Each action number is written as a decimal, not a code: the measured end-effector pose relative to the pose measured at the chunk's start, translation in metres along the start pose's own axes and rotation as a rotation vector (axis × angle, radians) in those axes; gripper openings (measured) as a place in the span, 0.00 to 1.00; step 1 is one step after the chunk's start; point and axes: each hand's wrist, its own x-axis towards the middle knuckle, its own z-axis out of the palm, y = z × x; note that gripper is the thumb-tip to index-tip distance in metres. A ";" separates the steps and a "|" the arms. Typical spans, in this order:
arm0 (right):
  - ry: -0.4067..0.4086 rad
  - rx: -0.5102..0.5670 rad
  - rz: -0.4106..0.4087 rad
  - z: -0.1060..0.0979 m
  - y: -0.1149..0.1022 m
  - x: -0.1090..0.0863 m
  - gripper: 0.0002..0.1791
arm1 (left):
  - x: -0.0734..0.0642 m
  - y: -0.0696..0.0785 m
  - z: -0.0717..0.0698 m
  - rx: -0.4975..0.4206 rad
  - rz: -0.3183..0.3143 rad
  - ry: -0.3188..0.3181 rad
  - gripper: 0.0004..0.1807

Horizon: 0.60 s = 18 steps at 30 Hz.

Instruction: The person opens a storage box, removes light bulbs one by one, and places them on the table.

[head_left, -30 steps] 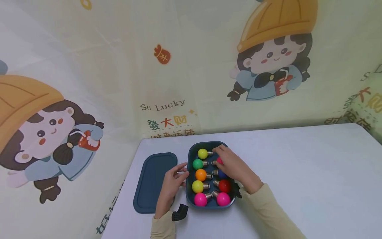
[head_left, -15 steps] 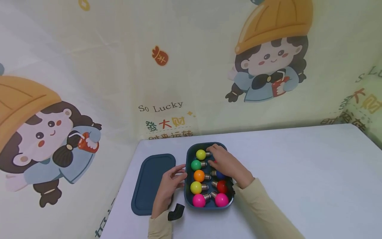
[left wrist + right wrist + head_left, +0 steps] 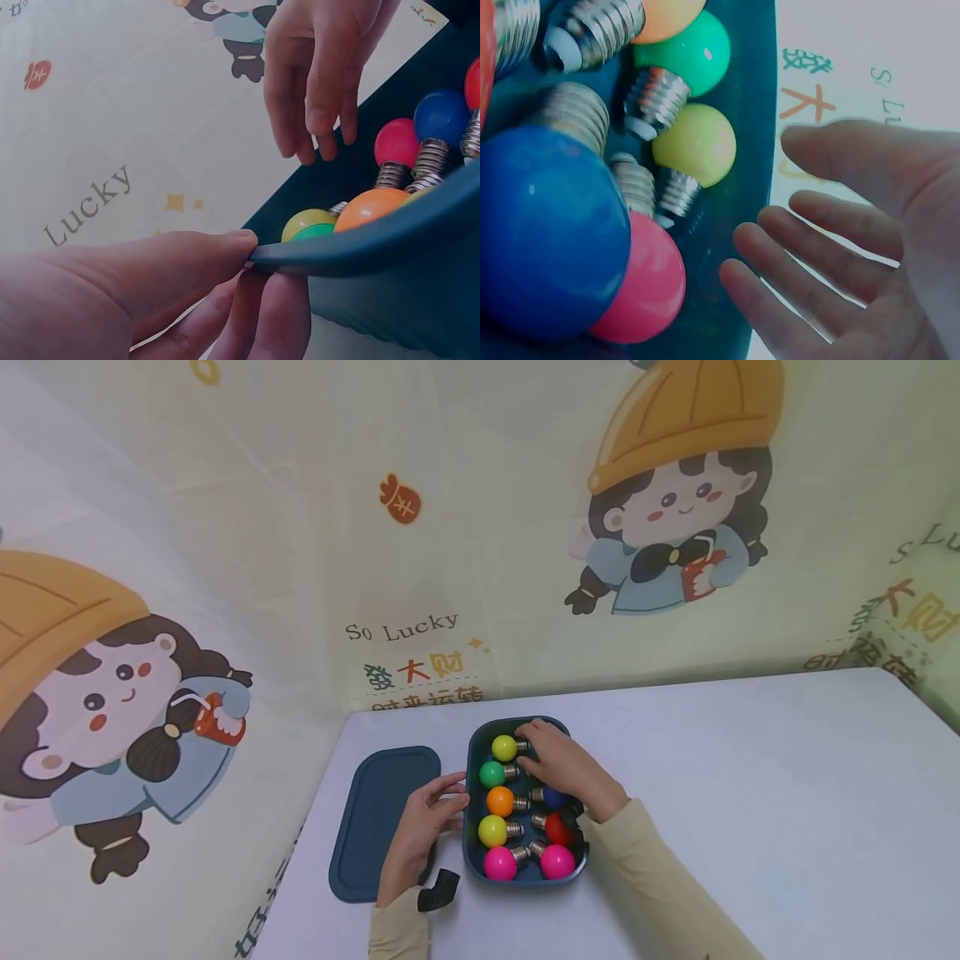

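Observation:
A dark blue bin (image 3: 466, 839) holds two columns of coloured light bulbs with metal screw bases. On its left side lie a yellow bulb (image 3: 504, 747), a green bulb (image 3: 492, 774) and an orange bulb (image 3: 500, 802), among others. On the right are a blue bulb (image 3: 553, 797) and a red bulb (image 3: 558, 828). My left hand (image 3: 423, 827) pinches the bin's left rim, thumb over it and fingers outside. Over the far right end hangs my right hand (image 3: 566, 768), fingers loose and holding nothing. It hides a pink bulb (image 3: 649, 285), visible in the right wrist view.
A flat dark blue lid (image 3: 382, 827) lies on the white table (image 3: 750, 810) left of the bin, partly behind my left forearm. A printed cloth (image 3: 510, 527) hangs behind the table.
My right hand has shifted slightly left over the bin, now covering the far pink bulb in the head view. My left hand keeps its place at the rim. The head view has shifted slightly.

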 end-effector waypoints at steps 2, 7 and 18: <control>-0.011 -0.003 -0.001 0.001 0.000 0.003 0.25 | 0.000 0.000 0.000 -0.003 0.000 -0.001 0.26; -0.003 -0.011 -0.015 0.001 -0.001 0.009 0.24 | 0.000 0.000 0.001 0.000 0.001 -0.004 0.27; -0.021 -0.049 -0.011 0.010 0.004 0.022 0.24 | 0.000 -0.001 -0.001 0.008 0.001 0.006 0.26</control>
